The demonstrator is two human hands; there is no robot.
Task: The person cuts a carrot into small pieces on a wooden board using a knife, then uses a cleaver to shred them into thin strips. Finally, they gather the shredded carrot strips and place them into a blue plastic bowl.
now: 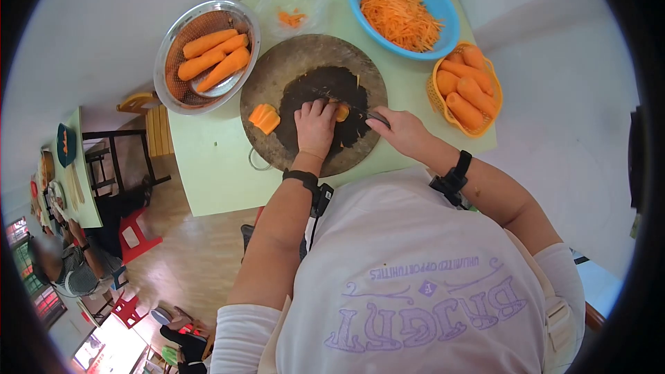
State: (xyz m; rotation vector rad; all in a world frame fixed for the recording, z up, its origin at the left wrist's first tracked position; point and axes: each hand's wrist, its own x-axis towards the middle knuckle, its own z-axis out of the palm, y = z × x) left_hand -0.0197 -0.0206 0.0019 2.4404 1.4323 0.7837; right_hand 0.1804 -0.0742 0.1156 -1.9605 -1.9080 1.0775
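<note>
Pale-green table [208, 173] supporting round wooden board [271, 76]
Left hand [316, 126] is holding orange carrot piece [342, 112]; right hand [400, 131] is gripping dark-handled knife [376, 119].

The round cutting board [267, 73] looks like matt, worn wood, the bowl [161, 76] shiny metal, the blue basin [449, 19] smooth plastic, the yellow basket [437, 100] openwork plastic, the tabletop [215, 176] smooth, and the apron [415, 228] matt cloth.
</note>
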